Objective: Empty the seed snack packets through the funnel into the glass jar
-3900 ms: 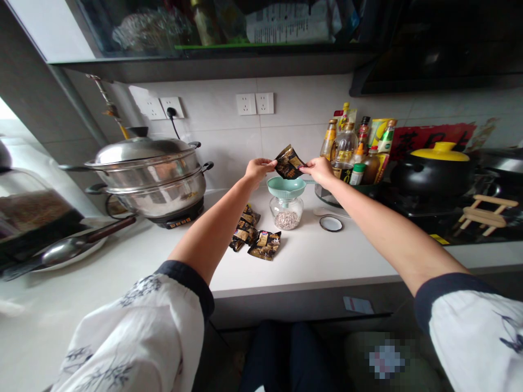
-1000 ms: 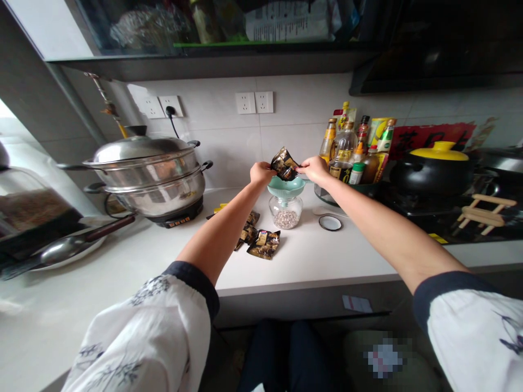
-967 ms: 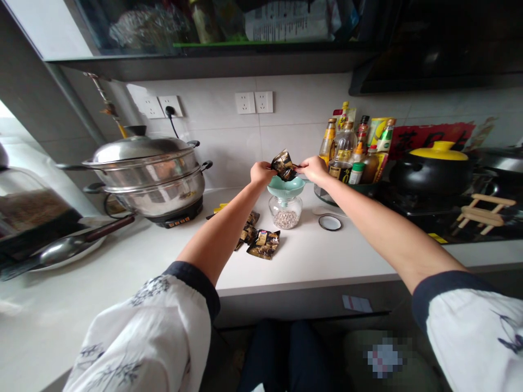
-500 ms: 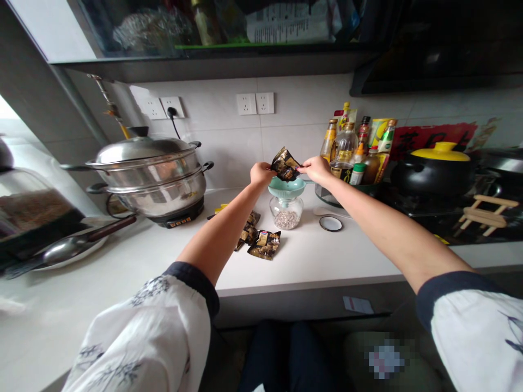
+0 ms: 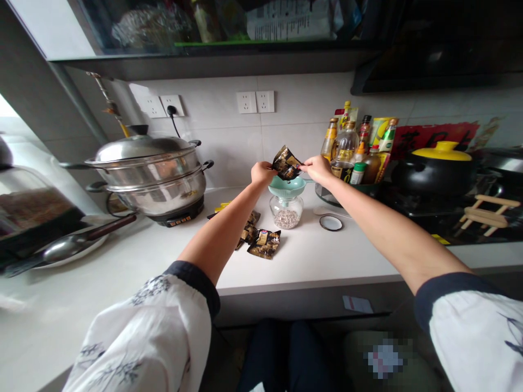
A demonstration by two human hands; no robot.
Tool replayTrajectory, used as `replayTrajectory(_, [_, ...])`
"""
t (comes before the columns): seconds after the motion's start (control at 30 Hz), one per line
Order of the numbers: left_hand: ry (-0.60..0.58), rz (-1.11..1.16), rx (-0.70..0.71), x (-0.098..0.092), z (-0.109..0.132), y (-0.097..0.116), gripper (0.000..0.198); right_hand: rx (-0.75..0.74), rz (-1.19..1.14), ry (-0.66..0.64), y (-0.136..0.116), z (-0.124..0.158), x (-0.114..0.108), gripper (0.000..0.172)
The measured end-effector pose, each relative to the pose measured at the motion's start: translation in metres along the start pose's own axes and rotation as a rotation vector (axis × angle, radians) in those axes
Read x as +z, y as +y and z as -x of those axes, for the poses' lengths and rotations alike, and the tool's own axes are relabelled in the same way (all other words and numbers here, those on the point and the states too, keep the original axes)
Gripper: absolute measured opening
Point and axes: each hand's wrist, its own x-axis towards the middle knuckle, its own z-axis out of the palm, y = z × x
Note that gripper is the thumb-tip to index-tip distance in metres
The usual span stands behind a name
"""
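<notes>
Left forearm (image 5: 224, 222) farther right above counter (image 5: 322, 261)

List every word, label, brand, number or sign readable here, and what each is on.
"蒸", "日": red banner; a third character, apparently "上", is partly hidden.
Possibly "0": label on the large clear bottle; uncertain.
Raised packet, loose packets: printed, too blurred to read.
Other bottles: labels too small.
Overhead white package: lines of print, too small.
No brand name is legible.
</notes>
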Motion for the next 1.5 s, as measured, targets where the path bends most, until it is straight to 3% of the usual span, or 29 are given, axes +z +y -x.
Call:
replayTrajectory(0.9, [0.008,-0.091,0.029,-0.0035,0.0041,0.0015,0.025,-0.034,-0.004,-0.012,-0.0002,0.0017,0.0026,0.02])
replayTrajectory(1.13, [-0.009,0.087,-0.018,0.0007,0.0,-0.0061,0.034,-0.013,-0.057,0.017,0.0,0.0021,0.0039,0.02])
replayTrajectory(1.3, [-0.122,0.344,0.023,0.0006,0.0056,-0.0054,0.034,-0.006,-0.087,0.046,0.0003,0.001,0.0046,0.022])
replayTrajectory(1.5, [0.025,0.26,0.087,-0.0016,0.0012,-0.0036,0.025,-0.055,-0.11,0.016,-0.0005,-0.0009,0.0057,0.019])
